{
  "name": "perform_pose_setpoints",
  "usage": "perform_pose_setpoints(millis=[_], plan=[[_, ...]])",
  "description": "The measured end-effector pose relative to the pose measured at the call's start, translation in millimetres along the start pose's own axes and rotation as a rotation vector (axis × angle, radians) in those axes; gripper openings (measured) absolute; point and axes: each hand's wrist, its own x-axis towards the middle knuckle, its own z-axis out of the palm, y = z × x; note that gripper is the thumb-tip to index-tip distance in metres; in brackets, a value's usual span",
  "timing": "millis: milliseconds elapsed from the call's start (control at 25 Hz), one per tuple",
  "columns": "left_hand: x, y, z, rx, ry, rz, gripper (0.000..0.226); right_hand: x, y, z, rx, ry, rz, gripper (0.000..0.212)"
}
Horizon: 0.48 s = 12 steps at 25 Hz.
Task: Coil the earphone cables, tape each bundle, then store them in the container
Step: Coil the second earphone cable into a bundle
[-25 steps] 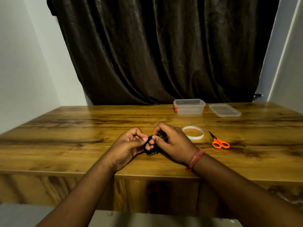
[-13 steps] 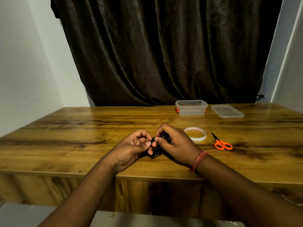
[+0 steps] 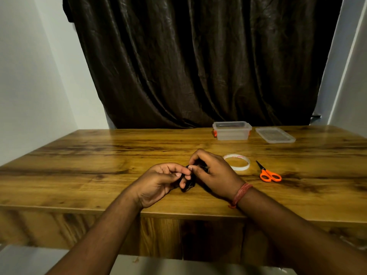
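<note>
A: Behind everything, what fills the back?

B: A dark brown, creased curtain [image 3: 198, 62] hangs between pale walls. In front of it stands the wide wooden table [image 3: 89, 165] with a strong dark grain.

A: And on the table, going down in size?

B: At the far edge, right of centre, sits a clear rectangular plastic container [image 3: 232, 130] with orange clips at its ends, its top open. Just beside it to the right lies its flat clear plastic lid [image 3: 275, 135], apart from the box. Nearer, there is a ring-shaped roll of translucent white tape [image 3: 237, 164] lying flat, and to its right a small pair of orange-handled scissors [image 3: 268, 172], blades pointing away.

A: What about the hands?

B: Both are near the front edge of the table, close together. The left hand [image 3: 158, 181] has its fingers curled and pinches the tangled black earphone cable [image 3: 188, 182] with thumb and fingertips. The right hand [image 3: 214, 175], with a red thread band [image 3: 241, 193] on its wrist, curls over the same bundle from the other side and grips it too.

A: So where is the cable exactly?

B: Between the two hands, its lower loops at or just above the tabletop; I cannot tell which. It is well apart from the container.
</note>
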Motion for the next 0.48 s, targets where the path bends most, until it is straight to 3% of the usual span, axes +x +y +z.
perform_pose_setpoints(millis=[200,360,480], plan=[[-1.7,5.3,-2.1,-0.132,-0.079,-0.097,0.033,1.0,-0.4,-1.1,-0.104,0.023,-0.076,0.003],[-3.2,7.5,1.4,-0.146,-0.003,-0.110,0.044,1.3,0.2,-1.5,-0.147,0.004,-0.086,0.007],[-3.2,10.7,6.7,-0.177,0.129,-0.082,0.040,0.9,2.4,-7.5,-0.123,0.080,0.049,0.016]])
